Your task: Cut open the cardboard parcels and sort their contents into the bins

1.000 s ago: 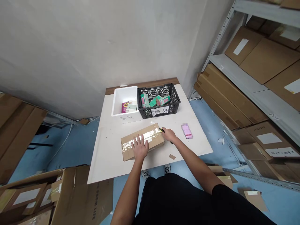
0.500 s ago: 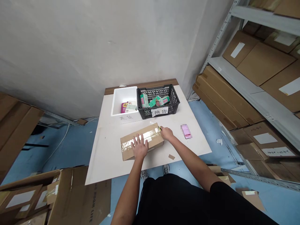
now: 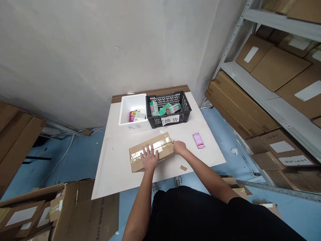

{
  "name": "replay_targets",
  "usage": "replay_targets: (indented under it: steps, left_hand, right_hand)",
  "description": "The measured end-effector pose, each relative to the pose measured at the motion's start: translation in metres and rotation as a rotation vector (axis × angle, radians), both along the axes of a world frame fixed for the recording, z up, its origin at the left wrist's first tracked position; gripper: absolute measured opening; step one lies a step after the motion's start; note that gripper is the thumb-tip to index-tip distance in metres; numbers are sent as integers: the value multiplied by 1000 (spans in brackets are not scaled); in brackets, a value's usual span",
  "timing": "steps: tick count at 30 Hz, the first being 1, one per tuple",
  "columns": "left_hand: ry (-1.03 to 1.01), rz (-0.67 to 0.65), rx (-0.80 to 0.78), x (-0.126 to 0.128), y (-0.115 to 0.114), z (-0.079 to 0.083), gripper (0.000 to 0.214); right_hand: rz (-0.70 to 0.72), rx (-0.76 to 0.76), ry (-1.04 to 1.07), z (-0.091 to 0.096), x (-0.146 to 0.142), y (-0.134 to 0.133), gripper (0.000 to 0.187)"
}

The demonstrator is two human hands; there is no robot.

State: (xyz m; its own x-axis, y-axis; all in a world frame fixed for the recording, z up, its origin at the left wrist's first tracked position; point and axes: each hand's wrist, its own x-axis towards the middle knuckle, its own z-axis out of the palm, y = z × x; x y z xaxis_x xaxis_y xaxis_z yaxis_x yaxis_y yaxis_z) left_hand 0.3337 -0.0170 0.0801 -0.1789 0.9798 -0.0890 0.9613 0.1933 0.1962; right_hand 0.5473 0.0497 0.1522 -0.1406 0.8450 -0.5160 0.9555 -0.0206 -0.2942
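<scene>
A long cardboard box (image 3: 164,138) lies slightly askew on the white tabletop, with clear tape and a white label along its top. My left hand (image 3: 149,160) rests flat on the top of the box, fingers spread. At the right end, my right hand (image 3: 179,147) is closed in a fist against the edge where the tape runs over. It grips a small box cutter with a yellow and black body, glimpsed in the earlier view; the fingers now hide nearly all of it.
Behind the box stand a white foam bin (image 3: 120,113) and a black plastic crate (image 3: 185,115), both holding small product boxes. A blurred pink phone (image 3: 199,140) and a cardboard scrap (image 3: 183,168) lie to the right. A loaded shelf (image 3: 250,83) flanks the table.
My right hand has shifted slightly down and outward at the box's right end, and its box cutter is now almost hidden. My left hand and the box stay put.
</scene>
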Motion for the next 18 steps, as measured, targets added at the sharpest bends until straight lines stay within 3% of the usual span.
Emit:
replay_targets:
  steps: [4, 6, 9, 13, 15, 18]
  left_hand:
    - [-5, 2, -5, -1, 1, 1, 69]
    - [-8, 5, -11, -3, 2, 3, 69]
    - [2, 14, -15, -10, 1, 6, 69]
    - [22, 116, -20, -33, -2, 9, 72]
    - [22, 194, -23, -46, -3, 10, 73]
    - [21, 296, -17, -62, -4, 13, 76]
  right_hand:
    - [20, 10, 44, 2, 12, -15, 19]
    - [-53, 32, 141, -6, 26, -28, 16]
    - [-355, -18, 369, -35, 51, -56, 22]
    - [-826, -174, 526, -87, 78, -98, 23]
    - [-946, -240, 563, -109, 86, -112, 21]
    - [-982, -236, 582, -128, 97, -113, 17]
